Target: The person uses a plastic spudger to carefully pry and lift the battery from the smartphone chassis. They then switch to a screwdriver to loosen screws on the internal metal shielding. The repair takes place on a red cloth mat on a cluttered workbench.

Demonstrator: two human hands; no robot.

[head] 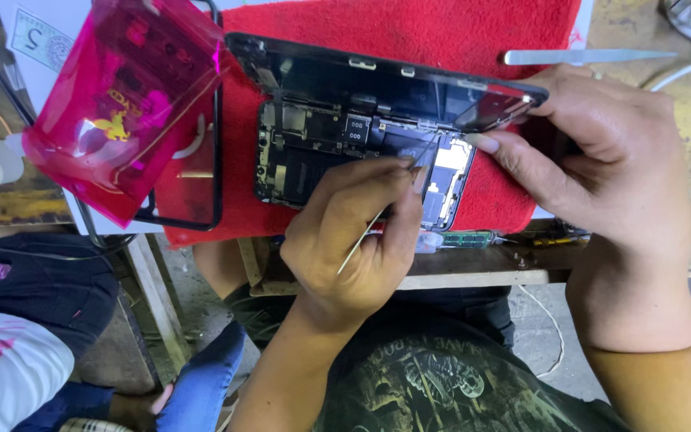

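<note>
Your left hand (pixel 361 232), at the centre of the frame, is clenched around a thin metal tool (pixel 385 210) whose tip reaches into the opened phone (pixel 345 152). The phone lies on a red cloth (pixel 409 32) on the desk (pixel 473 268), its insides exposed. Your right hand (pixel 601 152), at the right of the frame, grasps the raised screen panel (pixel 377 80) by its right end, holding it tilted above the phone body. A pink translucent bag (pixel 121 104) rests at the upper left, and metal tweezers (pixel 577 56) lie at the upper right, apart from both hands.
</note>
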